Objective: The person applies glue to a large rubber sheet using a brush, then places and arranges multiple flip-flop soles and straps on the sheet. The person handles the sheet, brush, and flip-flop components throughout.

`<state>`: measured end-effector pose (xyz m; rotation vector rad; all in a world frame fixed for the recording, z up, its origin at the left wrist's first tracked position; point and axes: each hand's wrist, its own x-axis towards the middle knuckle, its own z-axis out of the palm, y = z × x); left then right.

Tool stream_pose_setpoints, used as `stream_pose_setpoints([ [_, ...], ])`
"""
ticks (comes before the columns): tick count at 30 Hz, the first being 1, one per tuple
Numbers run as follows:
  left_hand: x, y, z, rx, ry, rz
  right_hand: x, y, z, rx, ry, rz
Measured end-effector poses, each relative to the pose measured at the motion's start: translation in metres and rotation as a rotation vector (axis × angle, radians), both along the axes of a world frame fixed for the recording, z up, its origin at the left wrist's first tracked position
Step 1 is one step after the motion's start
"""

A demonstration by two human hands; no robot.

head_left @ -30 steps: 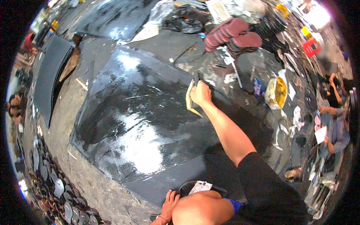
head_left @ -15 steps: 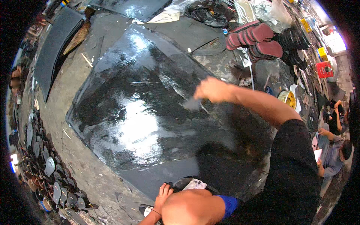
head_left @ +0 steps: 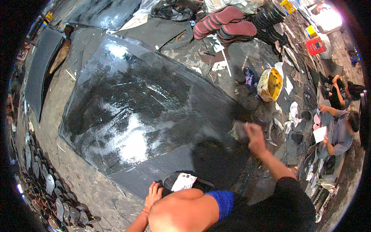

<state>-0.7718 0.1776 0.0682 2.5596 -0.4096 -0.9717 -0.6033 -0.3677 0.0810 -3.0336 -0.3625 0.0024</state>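
We see the right hand (head_left: 255,140) closed around a small cloth (head_left: 237,131), which is blurred, and it presses it on the right edge of the big black sheet (head_left: 143,112) that lies flat on the floor. The sheet is wet and shiny in the middle. The left hand (head_left: 153,193) rests with its fingers spread on the near edge of the sheet, holding nothing, just beside a dark sandal (head_left: 181,181) with a white paper on it. A yellow bucket (head_left: 269,83) stands beyond the right hand, and red soles (head_left: 226,23) are stacked further away.
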Motion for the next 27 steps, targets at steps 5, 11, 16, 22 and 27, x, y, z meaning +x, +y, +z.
stream_pose_setpoints([
  [5,0.012,0.006,0.018,-0.059,0.029,0.052,-0.072,0.065,0.057,0.317,0.588,0.24],
  [11,0.034,0.01,0.044,-0.018,0.03,0.081,0.16,0.202,0.044,0.593,0.061,0.259],
  [16,0.033,0.023,0.067,-0.047,-0.073,0.217,0.3,0.354,-0.001,-0.087,0.07,0.578],
  [22,0.024,0.048,0.064,-0.098,0.074,0.236,0.231,0.204,-0.034,-0.151,0.072,0.978],
  [27,0.029,0.071,0.059,-0.12,0.098,0.231,0.086,0.017,0.015,-0.228,0.566,0.474],
])
